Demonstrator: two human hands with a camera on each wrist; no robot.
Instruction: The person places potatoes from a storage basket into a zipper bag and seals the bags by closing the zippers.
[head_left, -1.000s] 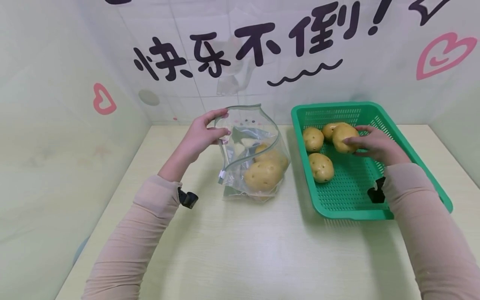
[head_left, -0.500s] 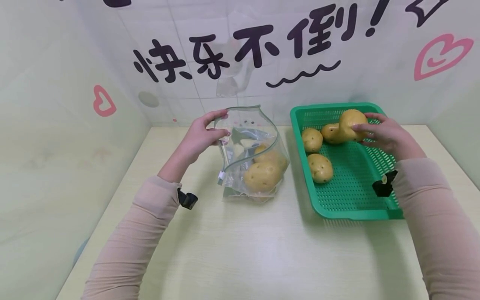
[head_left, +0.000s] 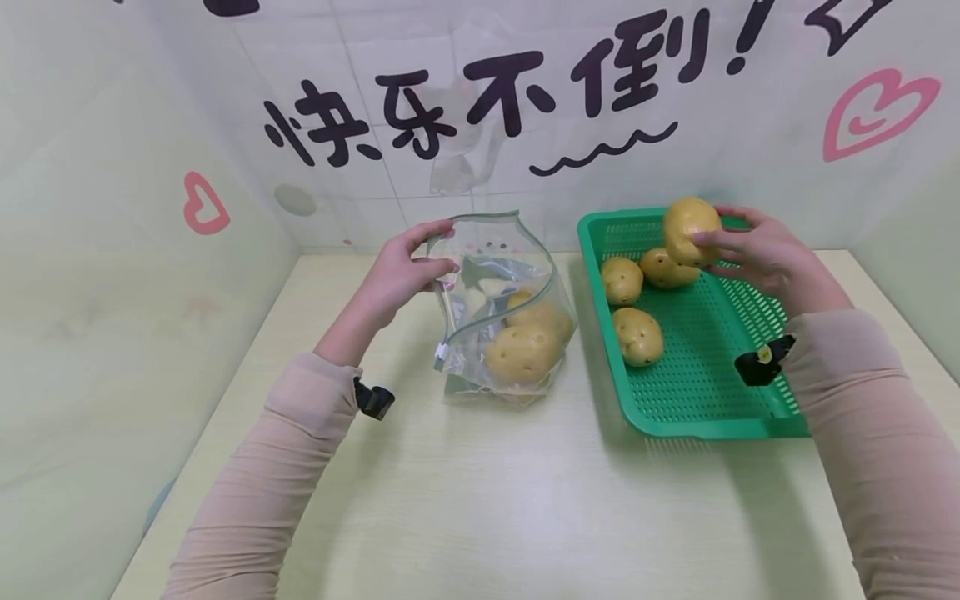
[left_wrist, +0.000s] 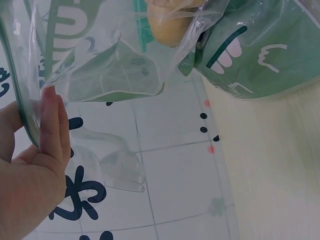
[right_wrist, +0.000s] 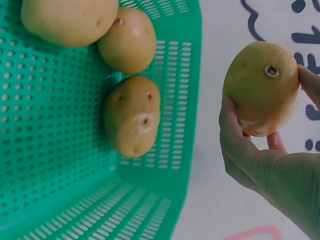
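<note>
A clear zip bag (head_left: 465, 325) stands with its mouth spread, potatoes (head_left: 522, 353) visible inside it. My left hand (head_left: 401, 275) pinches the bag's left rim between thumb and fingers; the left wrist view shows the rim in that hand (left_wrist: 42, 145). Above the back of the green basket (head_left: 705, 428), my right hand (head_left: 772, 257) grips a potato (head_left: 688, 231) with thumb and fingers around it. In the right wrist view, the held potato (right_wrist: 261, 89) is lifted apart from the basket.
Three potatoes lie along the basket's left and back: one at the front (head_left: 638, 337), one behind it (head_left: 622, 281), one at the back (head_left: 666, 268). The basket stands right of the bag on a pale table (head_left: 480, 500). A printed wall sheet (head_left: 337, 200) rises behind.
My right hand has lifted the potato up from among the others, moving right, then back left and higher. The left hand and the bag have stayed in place.
</note>
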